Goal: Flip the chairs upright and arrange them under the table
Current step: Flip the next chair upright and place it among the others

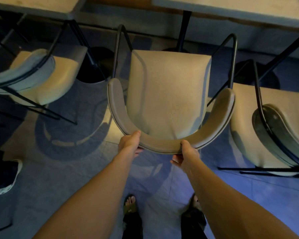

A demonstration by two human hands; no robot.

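both hands — l [130, 142], r [188, 153] — grip middle chair's backrest [162, 144].

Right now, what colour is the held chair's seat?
Beige seat, best seen in the head view.

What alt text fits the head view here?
Seen from above, a left hand and right hand grip the curved backrest of the middle chair, facing a table. Two more chairs stand either side.

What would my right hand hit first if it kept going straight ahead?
The right hand already grips the middle chair's backrest. Beyond it, the line likely meets the seat; depth is unclear.
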